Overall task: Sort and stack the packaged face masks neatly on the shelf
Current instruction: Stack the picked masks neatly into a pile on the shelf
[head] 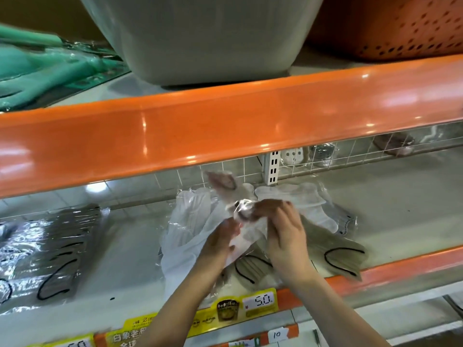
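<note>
On the upper shelf a grey plastic tub (200,38) stands between teal packaged goods (47,68) on its left and an orange perforated basket (390,26) on its right. A yellow price label (259,303) reads 5.0; a white tag (276,335) reads 10.

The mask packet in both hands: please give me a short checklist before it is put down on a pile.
1. Both hands hold the mask packet: ok, left hand and right hand grip it.
2. Packet flat: not ok, crumpled.
3. Packet's mask colour known: cannot tell, blurred.
4. White masks stacked neatly: not ok, splayed.
5. Grey masks kept apart at the left: ok.
</note>
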Tool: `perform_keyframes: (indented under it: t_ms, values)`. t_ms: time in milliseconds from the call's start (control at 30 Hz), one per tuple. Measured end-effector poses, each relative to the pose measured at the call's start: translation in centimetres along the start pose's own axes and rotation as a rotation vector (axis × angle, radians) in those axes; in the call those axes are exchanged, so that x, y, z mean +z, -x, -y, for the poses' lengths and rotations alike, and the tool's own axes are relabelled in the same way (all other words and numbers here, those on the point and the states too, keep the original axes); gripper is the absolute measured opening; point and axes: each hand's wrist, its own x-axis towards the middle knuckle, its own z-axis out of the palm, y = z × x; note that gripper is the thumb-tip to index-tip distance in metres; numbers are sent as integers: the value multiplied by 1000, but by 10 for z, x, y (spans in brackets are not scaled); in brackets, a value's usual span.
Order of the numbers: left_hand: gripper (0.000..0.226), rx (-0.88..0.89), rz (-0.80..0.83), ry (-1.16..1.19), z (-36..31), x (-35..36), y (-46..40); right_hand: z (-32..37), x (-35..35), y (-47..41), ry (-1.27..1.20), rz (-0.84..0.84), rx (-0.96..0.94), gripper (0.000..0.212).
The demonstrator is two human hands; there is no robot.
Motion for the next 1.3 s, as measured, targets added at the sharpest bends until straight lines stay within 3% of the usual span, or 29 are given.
perform_keyframes:
  t_ms: [100,200,333,567,667,800,867,933,1000,1067,1167,1300]
  values:
    - [75,-94,82,649,-11,1,-7,-6,7,14,18,117,-93,32]
    - [66,-155,-10,827,-8,-13,-13,-17,11,28,8,177,-71,33]
    - [12,-133,-191,485,6,-27,-15,-29,6,33,160,186,2,34]
    - [14,-177,-188,373,11,-27,-2,-18,12,34,225,344,43,37]
    - [8,-57,-236,122,15,-32,-1,-13,16,28,278,391,21,42]
    - [12,-3,-161,9,7,-47,4,-11,19,21,400,507,-128,81]
    - [14,-35,-77,29,2,-57,6,-7,23,18,402,495,-211,72]
    - [12,-46,20,-19,-1,-69,10,-3,29,16,366,448,-293,42]
    - [10,-39,55,-158,-1,-81,12,3,35,14,366,445,-378,28]
    - [28,-40,-12,-405,2,-93,11,9,45,14,380,458,-423,19]
    - [58,48,-126,-699,4,-108,19,18,65,18,407,450,-398,16]
    - [52,234,-61,-931,1,-127,40,37,93,22,371,425,-383,14]
